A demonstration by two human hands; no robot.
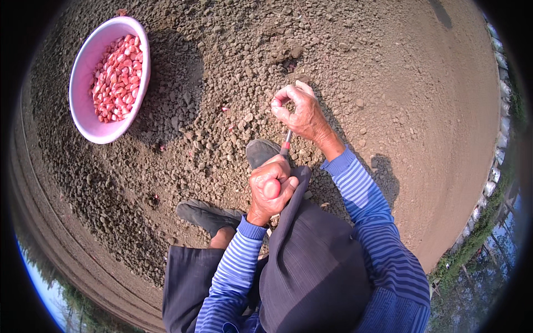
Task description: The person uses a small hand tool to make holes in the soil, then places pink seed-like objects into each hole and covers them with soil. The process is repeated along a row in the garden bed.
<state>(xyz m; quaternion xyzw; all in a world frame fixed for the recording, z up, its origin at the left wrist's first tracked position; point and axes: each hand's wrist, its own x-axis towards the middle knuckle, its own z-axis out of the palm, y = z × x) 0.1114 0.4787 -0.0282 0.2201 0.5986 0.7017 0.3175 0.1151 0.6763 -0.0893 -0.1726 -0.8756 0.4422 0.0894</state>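
Observation:
My left hand [270, 189] is closed round the handle of a hand tool [286, 145] with a red band and a metal shaft. The shaft points up towards my right hand [302, 109], which hides its far end. Thumb and forefinger of my right hand curl together over the soil; a pinkish spot shows at their tips, and I cannot tell if it is a held piece or skin. At the upper left, a pink plastic basin [78, 93] holds many red-coated cloves [118, 79], which look like garlic. A few reddish bits lie on the cloddy soil [225, 166].
Two dark shoes [210, 214] [261, 153] stand on the soil below my hands, with dark trouser legs [316, 258] near me. A thin reddish line crosses the soil at the upper right. Smoother soil [441, 125] lies to the right, edged by a row of pale bags [503, 125] and plants.

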